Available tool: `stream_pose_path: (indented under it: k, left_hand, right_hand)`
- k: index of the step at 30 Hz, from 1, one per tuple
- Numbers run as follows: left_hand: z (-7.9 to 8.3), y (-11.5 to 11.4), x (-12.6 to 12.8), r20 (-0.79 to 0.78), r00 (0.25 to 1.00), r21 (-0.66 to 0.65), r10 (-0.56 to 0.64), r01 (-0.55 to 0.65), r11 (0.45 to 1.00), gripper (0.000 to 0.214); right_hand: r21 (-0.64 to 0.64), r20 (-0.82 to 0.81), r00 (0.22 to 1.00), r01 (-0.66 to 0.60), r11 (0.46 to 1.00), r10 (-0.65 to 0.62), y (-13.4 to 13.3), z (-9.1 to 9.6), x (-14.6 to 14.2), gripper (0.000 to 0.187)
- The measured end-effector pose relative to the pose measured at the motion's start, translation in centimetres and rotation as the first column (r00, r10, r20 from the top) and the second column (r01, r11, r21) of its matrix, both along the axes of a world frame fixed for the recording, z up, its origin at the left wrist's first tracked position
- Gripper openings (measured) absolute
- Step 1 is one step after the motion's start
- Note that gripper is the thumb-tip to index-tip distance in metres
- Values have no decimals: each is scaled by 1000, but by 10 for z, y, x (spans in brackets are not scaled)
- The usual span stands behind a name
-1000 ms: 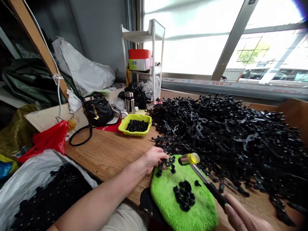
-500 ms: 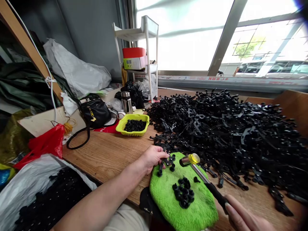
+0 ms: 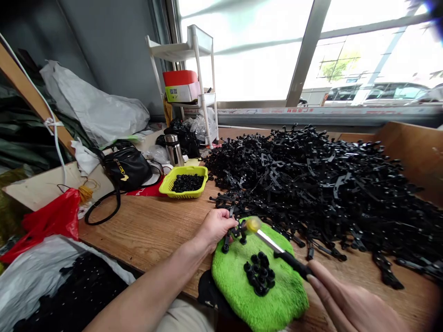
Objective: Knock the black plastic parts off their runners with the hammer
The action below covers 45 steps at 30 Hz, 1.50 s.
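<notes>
My left hand (image 3: 216, 227) presses a black plastic runner with round knobs (image 3: 235, 233) against the top of a green fuzzy pad (image 3: 273, 299). My right hand (image 3: 349, 299) grips the black handle of a small mallet (image 3: 290, 260). Its motion-blurred yellow head (image 3: 254, 224) is right at the runner, and I cannot tell whether they touch. Several loose black knobs (image 3: 259, 274) lie in a cluster on the pad. A large heap of black plastic runners (image 3: 311, 193) spreads just beyond the pad.
A yellow basket (image 3: 183, 183) of black knobs stands on the wooden table (image 3: 138, 235). Behind it are a black handbag (image 3: 126, 167) and a steel flask (image 3: 174, 150). A white bag (image 3: 58, 281) of black parts lies at lower left, below the table edge.
The mallet head has swung down and left toward the runner and now looks blurred. The whole view has shifted as my head turned; the left hand stays on the runner.
</notes>
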<state>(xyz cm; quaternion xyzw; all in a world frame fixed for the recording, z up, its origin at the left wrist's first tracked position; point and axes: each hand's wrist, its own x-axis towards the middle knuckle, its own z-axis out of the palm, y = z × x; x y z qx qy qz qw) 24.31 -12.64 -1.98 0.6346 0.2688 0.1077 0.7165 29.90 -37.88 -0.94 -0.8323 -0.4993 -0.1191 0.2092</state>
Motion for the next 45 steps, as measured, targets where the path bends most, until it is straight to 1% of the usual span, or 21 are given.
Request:
stream_pose_path:
  k: [1,3,6,7,8,10,11,14,15,17,19,20,22,24,28,32,35,38,40,42,45]
  left_hand:
    - [0,0,0,2,1000,4,0,0,1000,14]
    - [0,-1,1,2,1000,6,-3,3,1000,16]
    - [-1,-1,1,2,1000,19,1,-1,1000,17]
    - [-1,-1,2,4,1000,23,0,0,1000,17]
    - [-2,-1,2,6,1000,27,-3,3,1000,17]
    - [-3,-2,2,11,1000,40,-11,10,999,17]
    - [-3,-2,2,11,1000,49,-13,13,999,18]
    - [-4,-2,2,9,1000,68,-14,13,998,19]
    - [-4,-2,1,6,1000,64,-17,16,998,18]
    - [-4,-1,1,-4,1000,45,-29,29,999,16]
    - [-1,0,0,-20,999,13,-47,47,999,16]
    - [1,1,-1,-29,998,-9,-56,56,998,16]
    - [5,2,-2,-50,996,-57,-73,70,996,17]
    - [10,2,-3,-65,995,-88,-78,73,994,17]
    - [13,2,-3,-68,995,-94,-79,73,993,18]
    - [10,1,-3,-73,994,-88,-83,76,993,19]
    - [7,1,-3,-62,994,-80,-93,88,993,19]
    - [3,1,-3,-41,994,-60,-105,102,993,19]
    - [0,1,-3,-35,995,-48,-98,96,994,19]
    - [-1,0,-2,-29,996,-46,-80,78,996,20]
    - [-2,-1,-1,-13,998,-32,-55,55,998,21]
  right_hand:
    - [30,-22,999,33,999,-32,0,2,-1,30]
    - [44,-82,996,30,999,-27,-1,2,-2,29]
    - [-60,-115,991,-71,996,63,-3,-4,1,27]
    - [-44,-82,993,-92,995,88,-2,-5,1,27]
    - [8,-74,993,-88,996,88,-2,-6,2,28]
    - [78,-71,996,-58,995,63,1,-6,1,28]
    - [62,-84,996,-35,997,41,1,-6,1,26]
    - [-63,-92,995,-31,997,25,1,-6,0,25]
    - [-49,-102,994,-36,998,31,-1,-5,1,26]
    - [80,-169,985,-12,997,25,-6,-3,2,29]
    - [190,-256,967,41,981,9,-10,-1,3,30]
    - [208,-294,956,61,976,3,-12,-1,3,30]
    - [194,-335,942,71,978,-2,-15,-2,3,29]
    - [203,-327,945,68,977,2,-16,-6,2,28]
    - [260,-295,955,61,964,19,-19,-18,2,23]
    - [234,-316,949,67,970,11,-19,-24,4,24]
    - [207,-309,949,135,969,-66,-14,-21,1,29]
    - [230,-236,955,233,945,-178,-6,-15,-5,36]
    - [239,-191,958,256,936,-214,0,-11,-9,39]
    - [228,-168,962,249,941,-214,4,-8,-11,40]
    - [169,-177,973,176,970,-146,6,-4,-12,38]
